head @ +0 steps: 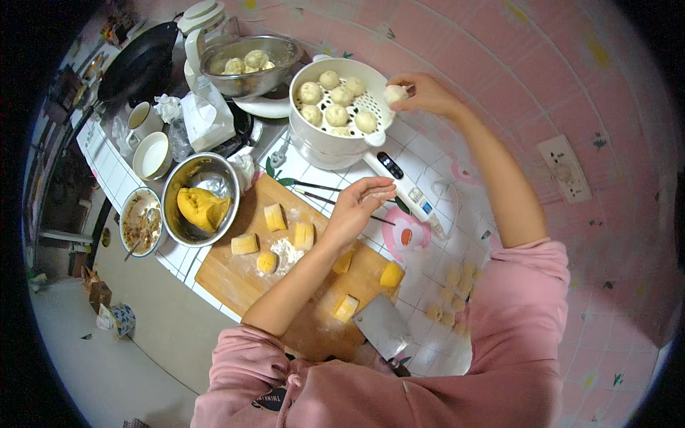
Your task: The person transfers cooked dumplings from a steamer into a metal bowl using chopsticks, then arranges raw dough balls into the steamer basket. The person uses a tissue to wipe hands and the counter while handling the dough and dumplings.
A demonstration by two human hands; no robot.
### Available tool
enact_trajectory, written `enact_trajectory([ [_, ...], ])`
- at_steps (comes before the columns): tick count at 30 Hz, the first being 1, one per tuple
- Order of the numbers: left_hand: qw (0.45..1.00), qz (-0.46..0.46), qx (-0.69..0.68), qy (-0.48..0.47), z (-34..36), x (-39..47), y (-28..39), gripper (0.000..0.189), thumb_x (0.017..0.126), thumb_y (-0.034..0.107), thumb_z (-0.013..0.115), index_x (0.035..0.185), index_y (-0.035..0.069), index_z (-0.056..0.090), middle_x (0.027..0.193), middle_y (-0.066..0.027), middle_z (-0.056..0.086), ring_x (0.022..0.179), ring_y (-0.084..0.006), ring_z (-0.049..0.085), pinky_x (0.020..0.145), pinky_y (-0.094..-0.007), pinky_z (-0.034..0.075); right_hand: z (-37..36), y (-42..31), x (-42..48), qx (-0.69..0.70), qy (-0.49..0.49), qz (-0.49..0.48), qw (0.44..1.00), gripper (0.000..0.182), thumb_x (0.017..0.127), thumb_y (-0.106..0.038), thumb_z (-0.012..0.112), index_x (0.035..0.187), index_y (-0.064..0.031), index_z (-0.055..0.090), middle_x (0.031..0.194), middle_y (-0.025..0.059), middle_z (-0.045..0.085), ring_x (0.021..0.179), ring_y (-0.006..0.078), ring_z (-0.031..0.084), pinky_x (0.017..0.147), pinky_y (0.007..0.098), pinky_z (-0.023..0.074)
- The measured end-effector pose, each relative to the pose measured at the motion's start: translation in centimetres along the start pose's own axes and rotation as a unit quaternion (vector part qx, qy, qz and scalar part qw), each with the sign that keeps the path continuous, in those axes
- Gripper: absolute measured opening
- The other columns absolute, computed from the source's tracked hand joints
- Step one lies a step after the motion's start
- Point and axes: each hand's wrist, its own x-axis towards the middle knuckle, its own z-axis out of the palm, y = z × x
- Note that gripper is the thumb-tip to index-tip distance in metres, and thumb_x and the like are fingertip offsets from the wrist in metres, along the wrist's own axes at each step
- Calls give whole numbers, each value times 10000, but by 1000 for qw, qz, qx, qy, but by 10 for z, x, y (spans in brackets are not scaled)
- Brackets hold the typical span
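My right hand (431, 96) grips a pale dough bun (396, 94) between fingers and thumb, at the right rim of a white steamer pot (326, 144). Several similar round buns (336, 115) sit on the pot's perforated tray (377, 109). My left hand (364, 200) is half-curled with no object visible in it, above the table near the pot's long handle (401, 184). Below my left forearm lies a wooden cutting board (225, 273) with several cut yellow dough pieces (303, 236) and a patch of flour (286, 254). The forearm hides part of the board.
A cleaver (382, 325) lies across the board's near right corner. Left of the board stand a steel bowl (235, 182) of yellow dough (200, 207) and a filling bowl (158, 208) with a spoon. Chopsticks (316, 197) cross the tabletop. Another metal bowl (243, 83) holds more buns behind.
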Motion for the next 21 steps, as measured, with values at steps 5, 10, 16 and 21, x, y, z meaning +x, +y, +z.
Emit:
enact_trajectory([
  [5, 1000, 10, -19, 18, -19, 7, 3, 255, 727, -15, 375, 978, -17, 417, 957, -95, 488, 916, -144, 469, 796, -237, 349, 30, 19, 60, -242, -65, -28, 968, 470, 469, -176, 650, 912, -91, 517, 859, 100, 540, 793, 229, 513, 687, 316, 401],
  [10, 999, 28, -23, 17, -29, 11, -2, 265, 717, -38, 369, 976, -17, 419, 957, -96, 491, 920, -146, 465, 801, -240, 347, 47, 8, 71, -353, -80, 6, 932, 403, 504, -157, 616, 893, -121, 520, 849, 82, 540, 807, 241, 508, 680, 354, 393],
  [16, 999, 33, -9, 2, -29, 17, -5, 263, 722, -37, 365, 979, -14, 419, 955, -97, 494, 918, -144, 465, 793, -241, 353, 54, 12, 74, -378, -115, -9, 918, 419, 505, -143, 599, 914, -137, 510, 827, 78, 534, 813, 217, 492, 705, 335, 358],
  [21, 999, 36, -8, 2, -33, 18, -6, 262, 727, -36, 362, 981, -9, 420, 956, -92, 495, 917, -140, 465, 788, -239, 351, 42, 5, 82, -324, -89, 3, 942, 472, 486, -70, 618, 938, -128, 495, 836, 87, 532, 807, 248, 491, 734, 344, 361],
])
